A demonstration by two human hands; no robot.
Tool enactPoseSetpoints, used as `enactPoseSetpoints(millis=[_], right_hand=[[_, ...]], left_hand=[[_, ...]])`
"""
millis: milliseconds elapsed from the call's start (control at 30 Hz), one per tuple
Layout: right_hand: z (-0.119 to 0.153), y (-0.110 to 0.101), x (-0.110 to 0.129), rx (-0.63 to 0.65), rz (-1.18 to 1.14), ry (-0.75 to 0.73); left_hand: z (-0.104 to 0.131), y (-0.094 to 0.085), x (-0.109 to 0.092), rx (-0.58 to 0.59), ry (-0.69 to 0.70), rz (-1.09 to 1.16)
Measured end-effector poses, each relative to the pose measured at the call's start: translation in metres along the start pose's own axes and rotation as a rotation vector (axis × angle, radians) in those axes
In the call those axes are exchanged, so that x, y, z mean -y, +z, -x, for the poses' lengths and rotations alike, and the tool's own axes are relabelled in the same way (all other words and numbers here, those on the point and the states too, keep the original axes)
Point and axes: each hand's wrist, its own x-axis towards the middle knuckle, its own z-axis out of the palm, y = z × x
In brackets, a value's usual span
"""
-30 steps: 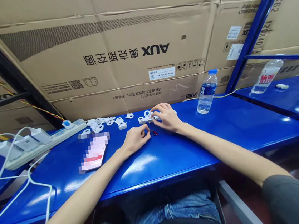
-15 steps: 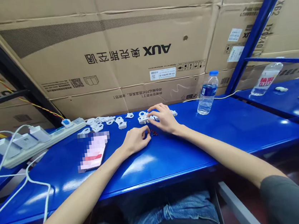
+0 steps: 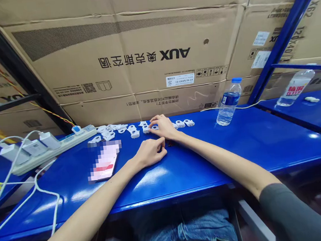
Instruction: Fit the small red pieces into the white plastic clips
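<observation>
My right hand (image 3: pixel 165 128) reaches to the back of the blue table, its fingertips closed on the side of a small white plug (image 3: pixel 145 130) with short metal pins. More white plug pieces with ring-shaped handles show beyond this hand, among them one plug (image 3: pixel 189 122) at the right end; the hand partly covers the row. My left hand (image 3: pixel 151 152) rests on the table just in front, thumb and forefinger pinched together. Whatever lies between those fingertips is too small to make out. Small dark red bits (image 3: pixel 169 144) lie between the two hands, mostly hidden.
A phone (image 3: pixel 107 161) lies left of my left hand. Behind it is a pile of white plug pieces (image 3: pixel 108 134). A power strip (image 3: pixel 61 145) with chargers and loose cables occupies the left. A water bottle (image 3: pixel 228 103) stands at right. Large cartons (image 3: pixel 139 34) wall the back.
My right hand has moved left with the white plug, bringing it down in front of another plug piece. The left hand stays pinched at nearly the same place. The view has shifted slightly.
</observation>
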Motion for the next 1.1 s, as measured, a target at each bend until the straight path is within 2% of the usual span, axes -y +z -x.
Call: enactPoseSetpoints(millis=[167, 333, 500, 700, 800, 1100], right_hand=[[0.001, 0.008, -0.001, 0.045, 0.023, -0.019], [-0.002, 0.003, 0.0, 0.059, 0.024, -0.021], [-0.017, -0.001, 0.01, 0.095, 0.015, -0.106], [-0.034, 0.01, 0.024, 0.213, 0.031, -0.214], [-0.036, 0.017, 0.026, 0.225, 0.04, -0.241], [-0.038, 0.021, 0.025, 0.185, -0.014, -0.137]], left_hand=[[0.0, 0.0, 0.0, 0.004, 0.019, -0.025], [0.001, 0.0, 0.001, 0.001, 0.015, -0.013], [0.002, 0.002, 0.002, -0.025, 0.034, 0.033], [0.004, 0.004, -0.003, -0.13, 0.113, 0.097], [0.004, 0.003, -0.005, -0.184, 0.135, 0.106], [0.003, 0.005, -0.001, -0.348, 0.139, 0.064]])
